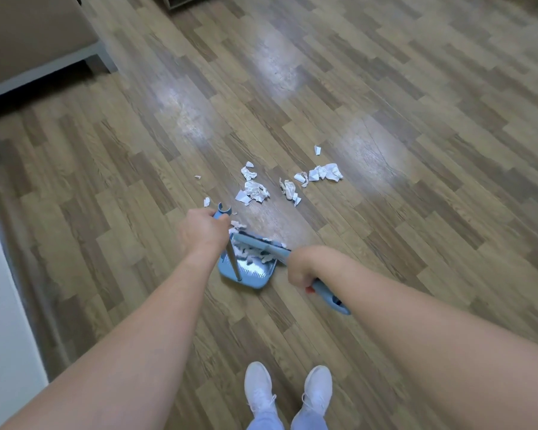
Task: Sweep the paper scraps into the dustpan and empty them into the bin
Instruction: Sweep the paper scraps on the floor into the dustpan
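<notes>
The left hand (203, 228) is gripping the top of the blue dustpan's (249, 276) upright handle, while the right hand (299, 270) is curling round the blue broom (263, 243), whose head is lying across the pan's far mouth. Some paper scraps (255, 189) are sitting in the pan; most are lying on the wood floor (401, 103) just beyond it. Wide floor is stretching far and right. A sofa (35, 41) is edging the far left, a white wall (0, 305) the near left.

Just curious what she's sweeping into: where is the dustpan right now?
In the head view the blue dustpan sits on the wooden floor at centre, between both hands, just ahead of the white shoes.
</notes>
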